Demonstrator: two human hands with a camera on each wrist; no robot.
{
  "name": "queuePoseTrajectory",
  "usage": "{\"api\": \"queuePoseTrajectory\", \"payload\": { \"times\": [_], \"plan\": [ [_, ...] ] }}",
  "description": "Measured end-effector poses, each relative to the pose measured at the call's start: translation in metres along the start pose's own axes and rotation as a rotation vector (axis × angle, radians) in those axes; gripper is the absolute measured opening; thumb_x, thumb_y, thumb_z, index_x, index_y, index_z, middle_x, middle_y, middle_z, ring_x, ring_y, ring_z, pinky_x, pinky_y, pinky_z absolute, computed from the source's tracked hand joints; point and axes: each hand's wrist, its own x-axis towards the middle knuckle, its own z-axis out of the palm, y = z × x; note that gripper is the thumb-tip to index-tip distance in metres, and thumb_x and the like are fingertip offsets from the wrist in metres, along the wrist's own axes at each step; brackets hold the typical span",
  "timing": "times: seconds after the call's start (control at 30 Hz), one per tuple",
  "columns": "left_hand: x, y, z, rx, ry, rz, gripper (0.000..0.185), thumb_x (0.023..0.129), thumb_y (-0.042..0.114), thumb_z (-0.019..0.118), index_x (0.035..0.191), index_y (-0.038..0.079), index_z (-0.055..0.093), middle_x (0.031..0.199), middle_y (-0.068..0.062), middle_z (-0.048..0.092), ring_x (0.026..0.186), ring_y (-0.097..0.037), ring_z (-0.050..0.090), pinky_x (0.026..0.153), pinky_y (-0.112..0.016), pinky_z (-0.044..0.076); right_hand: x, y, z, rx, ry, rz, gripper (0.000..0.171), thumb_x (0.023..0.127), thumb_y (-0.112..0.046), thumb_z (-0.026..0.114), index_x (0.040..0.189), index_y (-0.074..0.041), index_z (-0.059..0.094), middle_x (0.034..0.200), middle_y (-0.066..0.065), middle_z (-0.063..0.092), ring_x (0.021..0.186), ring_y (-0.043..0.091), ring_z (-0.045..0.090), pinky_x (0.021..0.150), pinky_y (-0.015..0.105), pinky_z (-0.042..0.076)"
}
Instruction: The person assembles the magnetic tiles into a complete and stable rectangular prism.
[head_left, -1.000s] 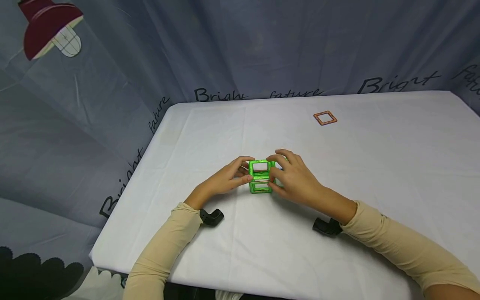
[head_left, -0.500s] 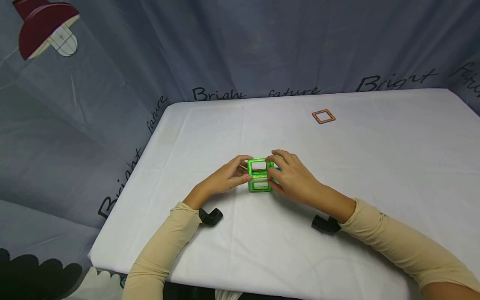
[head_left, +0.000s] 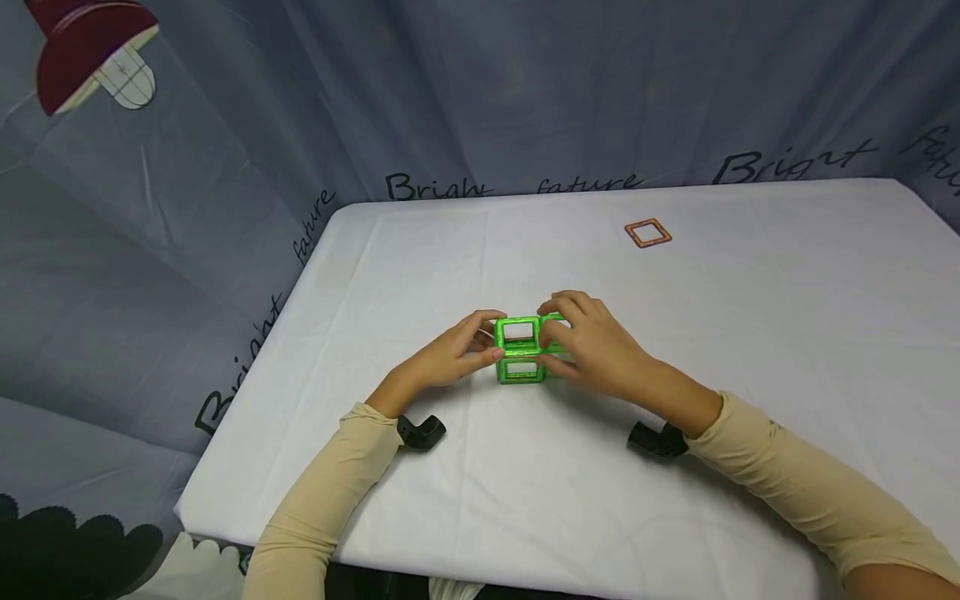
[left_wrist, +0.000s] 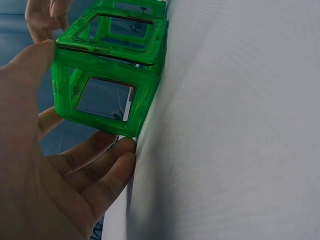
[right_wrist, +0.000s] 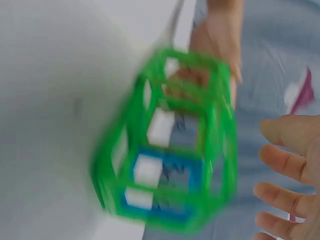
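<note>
A see-through green magnetic-tile block (head_left: pixel 519 352), with the look of box frames joined in a row, sits on the white table in front of the person. My left hand (head_left: pixel 450 354) holds its left end, the thumb at a near upper corner and the other fingers along the far side. That grip shows closely around the green frame (left_wrist: pixel 145 95) in the left wrist view. Over the right end hovers my right hand (head_left: pixel 600 358). In the right wrist view its fingers (right_wrist: pixel 282 159) are spread apart, beside the block. A blue tile (right_wrist: pixel 196 177) shows inside the blurred green frames there.
A lone orange square tile (head_left: pixel 656 242) lies flat toward the back of the white table (head_left: pixel 420 267). A grey curtain (head_left: pixel 525 92) with printed lettering hangs behind and to the left. Black wrist devices (head_left: pixel 422 433) sit under both forearms.
My right hand has shifted slightly right and away, so more green frame shows beneath its fingers. My left hand keeps its hold on the left end.
</note>
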Motion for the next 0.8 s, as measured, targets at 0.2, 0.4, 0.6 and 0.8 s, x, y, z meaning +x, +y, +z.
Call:
{"api": "queuePoseTrajectory", "payload": {
  "times": [0.2,0.4,0.6,0.8],
  "plan": [
    [0.001,0.0,-0.001,0.029,0.0,0.014,0.057,0.093,0.03,0.051,0.141,0.013,0.026,0.126,-0.009,0.046,0.111,-0.016,0.052,0.095,-0.026,0.046,0.018,0.054,-0.019,0.054,-0.027,0.21,0.017,0.081,-0.017,0.069,0.092,-0.006,0.063,0.117,0.02,0.052,0.114,0.04,0.041,0.096,0.056,0.033],
    [-0.002,-0.004,-0.001,0.065,-0.004,0.002,0.057,0.094,0.032,0.051,0.142,0.013,0.026,0.125,-0.006,0.046,0.11,-0.015,0.053,0.095,-0.027,0.046,0.046,0.133,-0.024,-0.035,-0.262,0.449,0.03,0.088,-0.01,0.058,0.117,-0.005,0.056,0.128,0.024,0.041,0.117,0.047,0.034,0.096,0.06,0.03],
    [-0.002,-0.004,-0.001,0.063,0.008,0.018,0.055,0.094,0.032,0.05,0.141,0.011,0.028,0.124,-0.006,0.046,0.11,-0.016,0.052,0.095,-0.026,0.046,0.058,0.191,-0.017,-0.068,-0.444,0.605,0.045,0.092,-0.014,0.051,0.134,-0.003,0.04,0.138,0.031,0.028,0.123,0.054,0.025,0.101,0.065,0.024],
    [-0.003,-0.006,0.001,0.056,0.002,-0.024,0.056,0.093,0.032,0.051,0.141,0.018,0.027,0.127,-0.003,0.045,0.112,-0.013,0.051,0.095,-0.024,0.045,0.051,0.221,-0.001,0.02,-0.54,0.756,0.055,0.092,-0.017,0.049,0.139,0.0,0.028,0.14,0.034,0.02,0.124,0.054,0.021,0.102,0.066,0.022]
  ]
}}
